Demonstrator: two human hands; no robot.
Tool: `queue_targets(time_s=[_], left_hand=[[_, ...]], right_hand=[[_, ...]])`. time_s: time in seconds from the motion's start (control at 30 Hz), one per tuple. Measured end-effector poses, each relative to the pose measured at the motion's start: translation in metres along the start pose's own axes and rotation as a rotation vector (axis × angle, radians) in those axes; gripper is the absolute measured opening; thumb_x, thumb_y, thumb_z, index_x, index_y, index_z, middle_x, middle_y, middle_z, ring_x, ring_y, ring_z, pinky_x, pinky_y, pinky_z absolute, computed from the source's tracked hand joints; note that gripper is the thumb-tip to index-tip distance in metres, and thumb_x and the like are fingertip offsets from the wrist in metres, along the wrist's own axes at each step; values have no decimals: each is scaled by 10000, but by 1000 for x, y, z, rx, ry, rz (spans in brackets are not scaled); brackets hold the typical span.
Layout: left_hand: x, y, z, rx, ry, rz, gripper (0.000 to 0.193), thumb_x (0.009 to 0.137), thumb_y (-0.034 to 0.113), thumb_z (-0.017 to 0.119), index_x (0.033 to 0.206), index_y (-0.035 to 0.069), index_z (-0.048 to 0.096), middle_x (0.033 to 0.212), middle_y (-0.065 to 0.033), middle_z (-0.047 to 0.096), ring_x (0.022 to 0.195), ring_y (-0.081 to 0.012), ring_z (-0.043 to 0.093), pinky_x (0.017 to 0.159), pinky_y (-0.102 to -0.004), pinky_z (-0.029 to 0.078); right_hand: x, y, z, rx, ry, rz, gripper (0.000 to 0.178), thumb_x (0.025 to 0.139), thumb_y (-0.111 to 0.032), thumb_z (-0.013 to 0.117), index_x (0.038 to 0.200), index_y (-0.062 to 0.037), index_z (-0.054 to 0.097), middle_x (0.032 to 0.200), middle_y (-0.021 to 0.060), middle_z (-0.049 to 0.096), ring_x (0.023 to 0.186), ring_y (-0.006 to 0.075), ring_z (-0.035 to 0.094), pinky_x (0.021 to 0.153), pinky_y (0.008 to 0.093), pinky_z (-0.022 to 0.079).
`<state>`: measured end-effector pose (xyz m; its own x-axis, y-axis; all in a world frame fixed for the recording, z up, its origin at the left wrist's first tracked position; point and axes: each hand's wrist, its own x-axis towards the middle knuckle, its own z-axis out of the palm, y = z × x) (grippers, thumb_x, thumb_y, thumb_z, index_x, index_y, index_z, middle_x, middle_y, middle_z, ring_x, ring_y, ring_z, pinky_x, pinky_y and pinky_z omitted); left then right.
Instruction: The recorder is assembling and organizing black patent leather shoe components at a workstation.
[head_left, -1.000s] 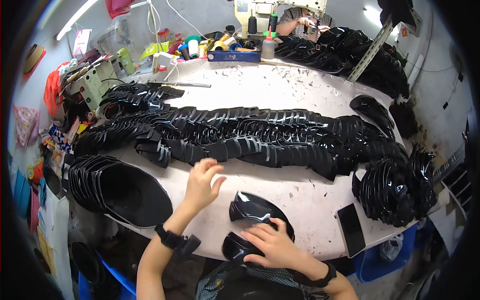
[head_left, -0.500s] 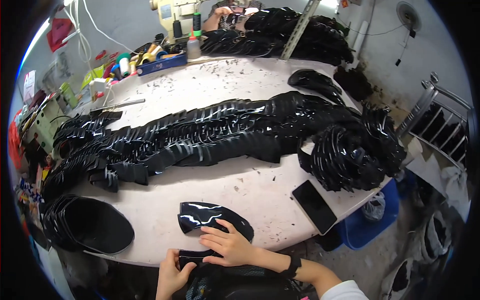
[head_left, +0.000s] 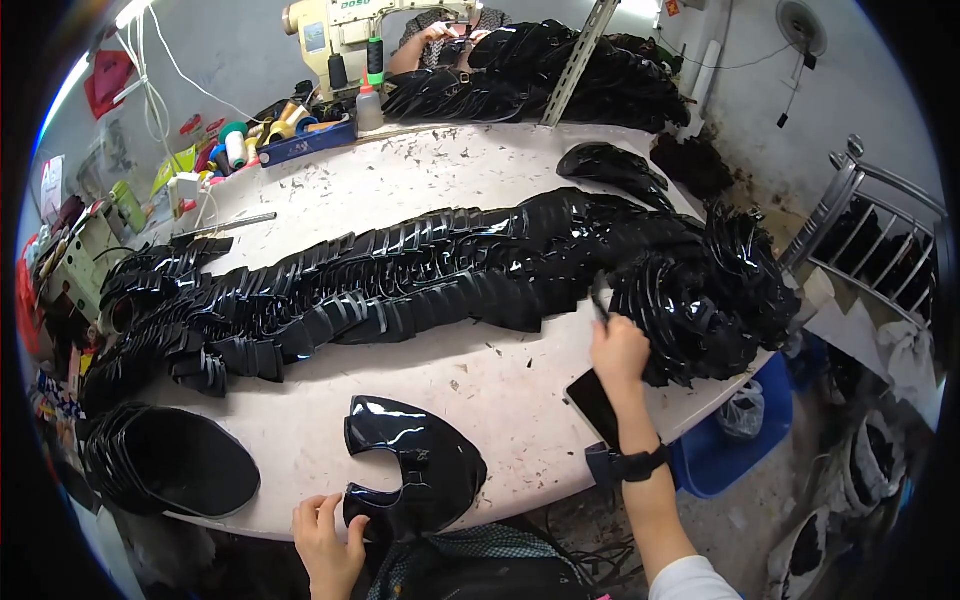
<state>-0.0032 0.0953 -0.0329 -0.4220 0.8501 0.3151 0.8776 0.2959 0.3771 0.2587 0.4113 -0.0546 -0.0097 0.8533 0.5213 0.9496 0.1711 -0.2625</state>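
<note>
Not far along, by the look of it. Only a small stack of shiny black curved pieces (head_left: 415, 470) at the near edge of the white round table (head_left: 420, 190). Maybe two or three pieces there, one on top of another; hard to count.

Left hand (head_left: 328, 540) at the near rim, fingers bent, touching the bottom edge of that small stack. Pressing or pinching it, cannot tell which.

Right hand (head_left: 618, 350) reaching far out to the right, up against the big heap of black pieces (head_left: 700, 300). Fingers closed on a thin dark thing (head_left: 598, 300) sticking up from the fist, maybe one piece from the heap, maybe a tool. Too small to tell. Black watch band (head_left: 628, 464) on that wrist. Flat black phone (head_left: 592, 400) lying on the table just under the forearm.

Lots left. A long row of black pieces (head_left: 400, 280) laid like fish scales across the middle of the table, from the left side to the big heap on the right. Another stack of dark oval pieces (head_left: 170, 462) at the near left rim.

Far side: sewing machine (head_left: 340, 30), thread spools (head_left: 235, 145) in a tray, and another person's hands (head_left: 440, 32) at work behind more black piles (head_left: 560, 70).
</note>
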Motion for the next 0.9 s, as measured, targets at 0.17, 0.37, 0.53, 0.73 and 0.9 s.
queue_targets(time_s=[0.17,0.37,0.53,0.73,0.9], left_hand=[[-7,2,-10,-115,-40,21,265,728,147,648,961,41,579,938,-151,532,848,-329,504,744,-381,408],[-4,26,-1,-550,-222,-10,223,742,27,605,963,26,577,899,-91,549,734,-193,553,668,-281,469],[-7,51,9,-1544,-469,-387,427,739,171,570,1114,20,431,1091,-163,488,952,-249,523,770,-333,434],[6,59,24,-2253,-429,-435,672,808,443,519,1312,125,208,1097,-123,424,991,-261,480,909,-468,366],[-1,32,4,-1898,-405,-491,647,752,166,672,1232,112,242,987,-75,479,911,-176,497,837,-311,399]], right_hand=[[-16,6,-33,975,180,369,281,836,-247,567,688,-10,534,490,38,522,408,85,490,398,201,372],[-30,28,-47,1791,151,508,172,870,-216,514,818,-54,538,652,15,566,396,91,461,351,192,334],[-120,-8,-64,2317,-344,407,271,832,-254,553,1016,-60,504,943,83,566,784,165,575,625,310,508],[-157,-47,-73,2094,-1050,-227,230,762,-44,589,992,-31,572,983,214,569,815,298,595,696,358,487],[-136,-72,-81,1031,-851,-719,422,650,108,549,1032,-66,596,930,85,632,820,201,609,691,286,480]])
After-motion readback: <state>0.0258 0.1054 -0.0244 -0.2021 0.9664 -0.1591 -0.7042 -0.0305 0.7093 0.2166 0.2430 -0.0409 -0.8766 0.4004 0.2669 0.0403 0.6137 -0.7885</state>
